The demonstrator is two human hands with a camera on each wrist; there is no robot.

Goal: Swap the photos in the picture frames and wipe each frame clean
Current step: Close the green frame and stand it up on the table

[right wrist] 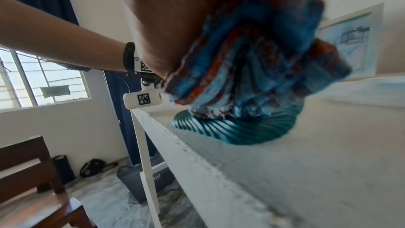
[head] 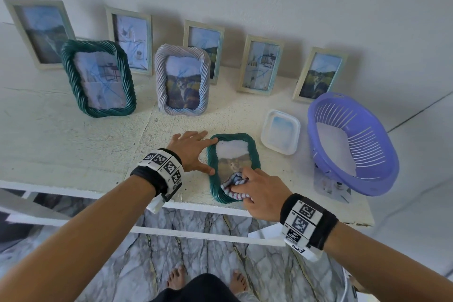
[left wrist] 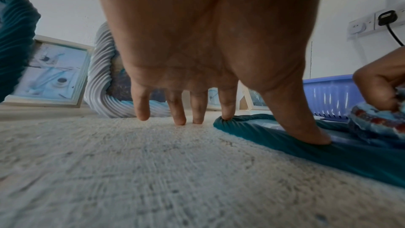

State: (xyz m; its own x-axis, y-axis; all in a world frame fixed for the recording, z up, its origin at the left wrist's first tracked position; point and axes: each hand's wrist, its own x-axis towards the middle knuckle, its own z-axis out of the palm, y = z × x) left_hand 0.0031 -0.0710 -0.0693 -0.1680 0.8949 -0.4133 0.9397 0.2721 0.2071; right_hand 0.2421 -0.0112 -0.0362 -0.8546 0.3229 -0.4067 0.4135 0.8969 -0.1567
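A green twisted-rope frame point(head: 255, 152) with a cat photo lies flat near the table's front edge. My left hand point(head: 203, 154) steadies it, fingers straight: the index tip and thumb press on the frame's left rim point(left wrist: 328, 159), and the other fingers rest on the table. My right hand point(head: 241, 186) grips a bunched striped cloth point(head: 234, 185) and presses it on the lower part of the glass. In the right wrist view the cloth point(right wrist: 252, 58) covers the frame's near end point(right wrist: 236, 129).
A second green frame point(head: 98, 78) and a grey twisted frame point(head: 182, 81) stand behind, with several pale wooden frames along the wall. A white tray point(head: 280, 132) and a purple basket point(head: 350, 144) sit to the right, with a loose photo point(head: 331, 186) under the basket.
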